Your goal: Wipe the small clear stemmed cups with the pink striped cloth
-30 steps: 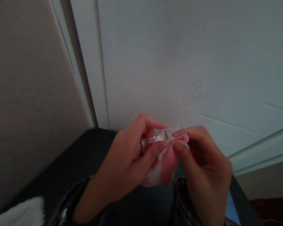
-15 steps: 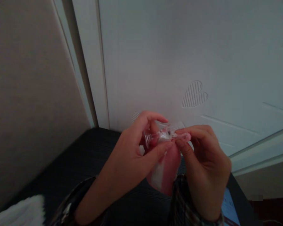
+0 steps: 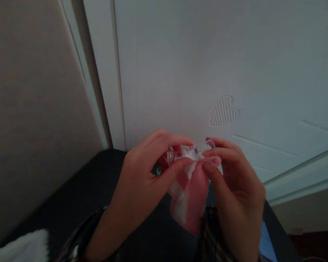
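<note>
Head view, dim light: I see both hands raised above a black tabletop (image 3: 98, 182), close in front of a white panel (image 3: 180, 72).

1. Position. The small clear piece (image 3: 190, 152) sits between the two hands, over the table's far edge. It looks like a small vial or cap, but I cannot tell which.
2. Left hand (image 3: 142, 174): thumb and forefinger are closed on the left end of the clear piece.
3. Right hand (image 3: 235, 178): its fingertips pinch the pink-and-white cloth (image 3: 190, 198) against the right end of the piece. The rest of the cloth hangs loose beneath.
4. Handling, as I judge it. The clear piece is light, rigid and smooth. It is likely slippery and may crack if dropped, so hold it at the ends with a fingertip pinch. The cloth is soft and limp, and can be taken by any edge.
5. Markings. No brand, label or legible writing is in view. The white panel carries only an embossed ribbed heart (image 3: 224, 111). A blue sheet (image 3: 266, 242) at lower right is too dark to read.
6. Also visible: a plaid sleeve (image 3: 210, 233) and a white fluffy item (image 3: 22, 249).
</note>
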Demonstrator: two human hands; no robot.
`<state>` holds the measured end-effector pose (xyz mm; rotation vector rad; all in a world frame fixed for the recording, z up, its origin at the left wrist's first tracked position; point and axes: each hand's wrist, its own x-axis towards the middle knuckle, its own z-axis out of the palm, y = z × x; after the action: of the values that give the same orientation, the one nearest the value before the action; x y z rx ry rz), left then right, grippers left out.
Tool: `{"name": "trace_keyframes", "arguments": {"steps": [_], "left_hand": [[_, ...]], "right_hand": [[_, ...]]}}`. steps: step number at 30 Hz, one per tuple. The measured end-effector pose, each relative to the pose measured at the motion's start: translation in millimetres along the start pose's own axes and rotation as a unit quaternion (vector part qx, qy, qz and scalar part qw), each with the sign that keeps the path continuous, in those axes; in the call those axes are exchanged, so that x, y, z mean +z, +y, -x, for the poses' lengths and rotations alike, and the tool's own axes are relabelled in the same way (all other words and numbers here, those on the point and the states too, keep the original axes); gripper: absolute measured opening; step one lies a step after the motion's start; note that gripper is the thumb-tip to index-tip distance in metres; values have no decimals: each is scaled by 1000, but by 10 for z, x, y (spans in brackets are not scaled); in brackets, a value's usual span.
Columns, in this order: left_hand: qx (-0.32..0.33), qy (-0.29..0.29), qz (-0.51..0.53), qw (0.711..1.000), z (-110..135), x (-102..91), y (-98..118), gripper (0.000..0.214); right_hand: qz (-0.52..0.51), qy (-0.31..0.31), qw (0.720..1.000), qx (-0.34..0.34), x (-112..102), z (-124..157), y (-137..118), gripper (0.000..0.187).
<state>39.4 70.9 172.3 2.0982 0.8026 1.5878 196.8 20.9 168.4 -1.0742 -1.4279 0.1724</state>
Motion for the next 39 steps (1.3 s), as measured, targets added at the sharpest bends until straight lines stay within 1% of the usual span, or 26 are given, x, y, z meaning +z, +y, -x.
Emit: {"name": "trace_keyframes", "arguments": {"steps": [3,5,10,13,17,23,26,31,39], "left_hand": [[-1,0,2,1000,-18,-12,-5,23],[-9,-1,11,1000,-29,-24,-11,23],[-23,4,22,999,-36,-47,-9,23],[-27,7,25,999,-44,-48,-15,19],[-41,4,34,999,-57,-34,-38,20],[-59,0,42,997,-13,16,-77,18],[-61,-2,58,996,13,37,-101,15],[-58,3,51,997,10,57,-118,18],[-68,-28,40,996,-6,35,-105,17]], "right_hand": [[-43,-53,996,57,-5,-11,-8,22],[-61,-63,993,77,2,-24,-25,21],[-70,-28,993,92,45,-31,-64,17],[-76,-10,991,107,73,-31,-58,19],[-77,-2,990,117,89,-55,-20,18],[-38,-28,994,97,39,-43,14,14],[-12,-25,996,88,11,-29,10,14],[2,-18,997,68,10,-29,-5,14],[4,-10,998,64,39,-38,-71,15]]}}
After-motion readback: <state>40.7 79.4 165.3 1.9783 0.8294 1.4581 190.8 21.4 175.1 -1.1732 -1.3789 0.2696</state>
